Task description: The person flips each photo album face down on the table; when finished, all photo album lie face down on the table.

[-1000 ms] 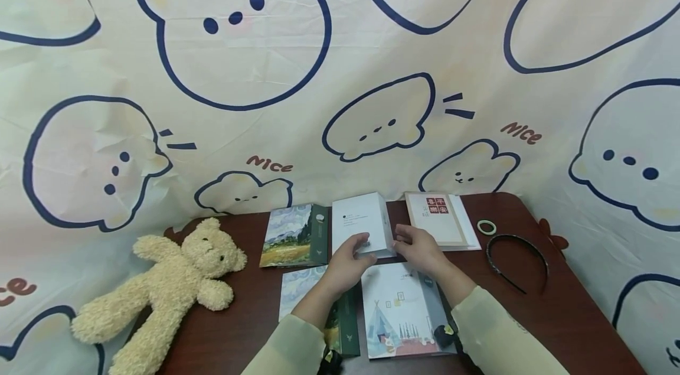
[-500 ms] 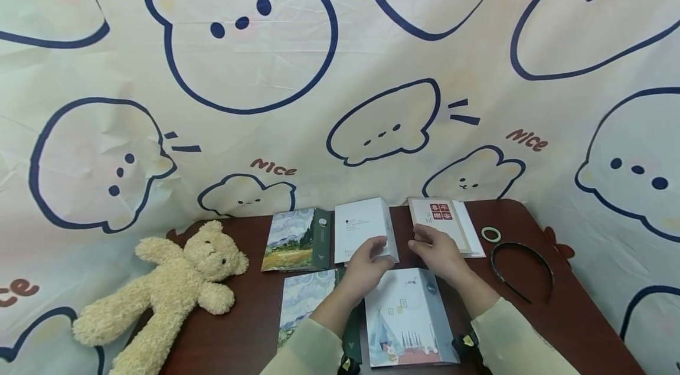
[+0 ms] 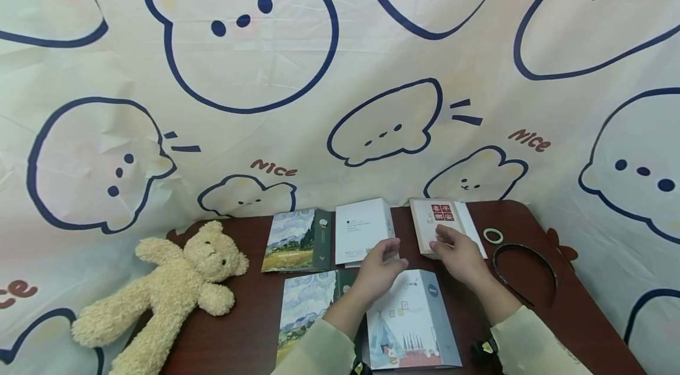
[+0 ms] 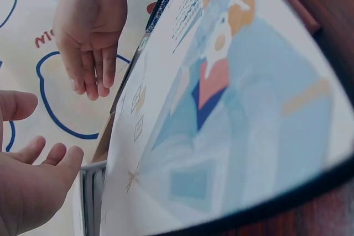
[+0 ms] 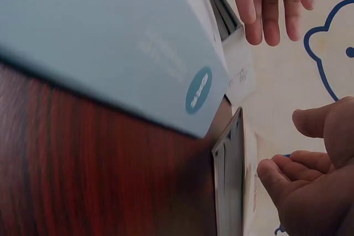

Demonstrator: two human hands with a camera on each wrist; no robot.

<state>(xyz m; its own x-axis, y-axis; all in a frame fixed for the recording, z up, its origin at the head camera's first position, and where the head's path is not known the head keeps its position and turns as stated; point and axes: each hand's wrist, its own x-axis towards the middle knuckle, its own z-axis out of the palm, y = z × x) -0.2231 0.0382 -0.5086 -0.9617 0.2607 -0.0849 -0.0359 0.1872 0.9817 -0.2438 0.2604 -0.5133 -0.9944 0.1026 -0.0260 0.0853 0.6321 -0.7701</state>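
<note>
My left hand (image 3: 379, 268) hovers over the gap between the white book (image 3: 361, 233) at the back and the illustrated tent-cover book (image 3: 411, 322) in front. Its fingers are relaxed and hold nothing. My right hand (image 3: 459, 254) is over the lower edge of the cream book (image 3: 425, 215) with red characters, its fingers loosely bent and nothing between them. In the left wrist view the tent-cover book (image 4: 249, 109) fills much of the frame, with both hands beyond it. The right wrist view shows the cream book (image 5: 235, 175) just beside the right hand (image 5: 310, 186).
Two books with painted landscape covers, the back one (image 3: 294, 239) and the front one (image 3: 305, 310), lie left of the white book. A plush bear (image 3: 175, 286) leans at the left. A pale green ring (image 3: 493, 236) and a black headband (image 3: 552, 271) lie at the right.
Both hands have moved right, away from the white book. The right hand has travelled farther and is now over the cream book, so the hands are wider apart. The books keep their places.
</note>
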